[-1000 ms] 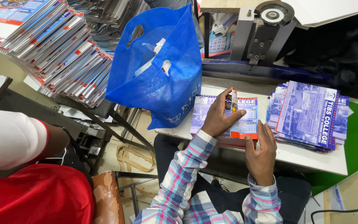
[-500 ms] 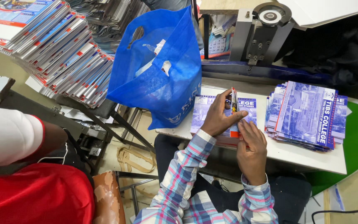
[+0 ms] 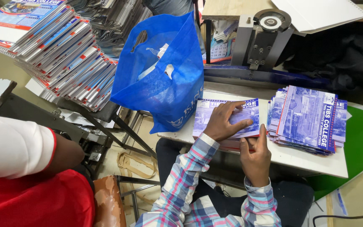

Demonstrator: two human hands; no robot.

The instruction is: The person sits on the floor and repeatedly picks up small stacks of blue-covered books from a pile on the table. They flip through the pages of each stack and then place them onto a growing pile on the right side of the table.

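Observation:
A blue-and-white booklet (image 3: pixel 248 110) tops a small pile on the white table (image 3: pixel 316 162) in front of me. My left hand (image 3: pixel 224 122) lies flat on its cover with the fingers spread and presses it down. At the pile's near edge my right hand (image 3: pixel 255 157) has its thumb up against the booklets and its fingers curled around the edge, where a red strip (image 3: pixel 232 145) shows underneath. Both my sleeves are plaid.
A fanned stack of like booklets (image 3: pixel 307 120) lies right of the pile. A blue carrier bag (image 3: pixel 160 80) stands at the table's left end. Behind are a metal punching machine (image 3: pixel 265 42) and spiral-bound calendars (image 3: pixel 51 50). Another person's arm in a white sleeve (image 3: pixel 13 145) is at lower left.
My left hand held a small dark object upright over the booklet; now it lies flat on the cover and the object is out of sight. My right hand has shifted slightly left along the pile's edge.

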